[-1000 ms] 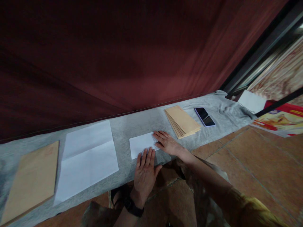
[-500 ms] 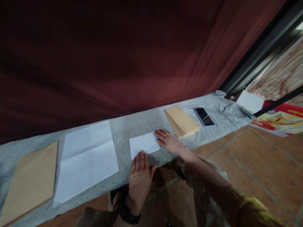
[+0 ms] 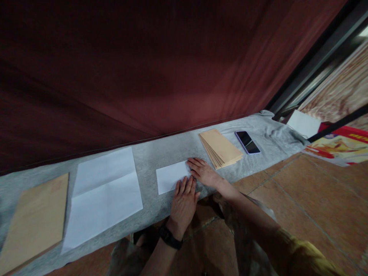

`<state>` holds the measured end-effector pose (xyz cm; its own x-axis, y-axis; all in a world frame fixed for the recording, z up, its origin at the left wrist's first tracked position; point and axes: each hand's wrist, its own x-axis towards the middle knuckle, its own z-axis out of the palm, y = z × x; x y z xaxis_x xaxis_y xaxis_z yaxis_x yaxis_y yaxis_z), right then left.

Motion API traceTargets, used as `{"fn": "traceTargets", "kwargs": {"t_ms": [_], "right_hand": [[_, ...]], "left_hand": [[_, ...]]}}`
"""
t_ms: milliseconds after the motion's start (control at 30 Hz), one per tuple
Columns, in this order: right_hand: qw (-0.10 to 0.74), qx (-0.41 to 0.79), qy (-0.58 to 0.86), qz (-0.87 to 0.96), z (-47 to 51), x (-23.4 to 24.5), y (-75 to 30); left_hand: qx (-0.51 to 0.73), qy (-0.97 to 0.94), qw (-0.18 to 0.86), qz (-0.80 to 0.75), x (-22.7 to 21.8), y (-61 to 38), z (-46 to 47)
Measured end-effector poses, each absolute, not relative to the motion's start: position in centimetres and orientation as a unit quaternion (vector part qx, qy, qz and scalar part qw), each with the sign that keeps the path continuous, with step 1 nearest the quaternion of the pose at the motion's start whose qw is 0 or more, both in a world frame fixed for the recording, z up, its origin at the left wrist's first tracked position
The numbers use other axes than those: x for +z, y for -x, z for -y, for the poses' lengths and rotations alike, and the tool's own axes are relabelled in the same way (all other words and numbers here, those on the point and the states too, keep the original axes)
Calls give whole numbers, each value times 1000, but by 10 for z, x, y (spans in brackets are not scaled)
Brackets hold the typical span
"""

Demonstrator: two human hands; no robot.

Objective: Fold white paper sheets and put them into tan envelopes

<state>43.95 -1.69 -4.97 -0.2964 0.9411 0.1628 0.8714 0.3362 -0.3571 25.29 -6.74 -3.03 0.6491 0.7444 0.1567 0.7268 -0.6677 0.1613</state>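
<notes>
A folded white sheet of paper [image 3: 170,178] lies flat on the grey cloth in front of me. My left hand [image 3: 184,199], with a dark band at the wrist, rests its outstretched fingers on the near edge of the paper, toward its right end. Flat on the right end of the same paper is my right hand [image 3: 203,173], fingers extended. The two hands are close together, and neither grips anything. Their fingers hide the paper's right corner.
Left of the paper lie a larger creased white sheet [image 3: 106,195] and a brown envelope stack [image 3: 37,214]. To the right are fanned brown envelopes [image 3: 221,147] and a phone [image 3: 247,142]. A dark red curtain [image 3: 172,76] hangs behind the narrow grey-covered surface [image 3: 172,143].
My left hand has slid right along the near edge of the folded paper, closer to my right hand. My right hand has stayed almost in place.
</notes>
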Motion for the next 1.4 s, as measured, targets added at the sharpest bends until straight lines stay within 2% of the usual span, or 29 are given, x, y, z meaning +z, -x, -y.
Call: {"fn": "traceTargets", "kwargs": {"t_ms": [167, 633, 967, 1400], "right_hand": [[183, 96, 561, 801, 17, -52, -441], [163, 86, 564, 805, 18, -51, -441], [172, 94, 560, 805, 17, -53, -442], [152, 113, 570, 800, 18, -47, -440]], "left_hand": [[110, -912, 42, -393, -29, -245, 69], [105, -904, -58, -411, -40, -201, 46], [63, -901, -41, -427, -25, -212, 35], [40, -927, -23, -373, -22, -209, 27]]}}
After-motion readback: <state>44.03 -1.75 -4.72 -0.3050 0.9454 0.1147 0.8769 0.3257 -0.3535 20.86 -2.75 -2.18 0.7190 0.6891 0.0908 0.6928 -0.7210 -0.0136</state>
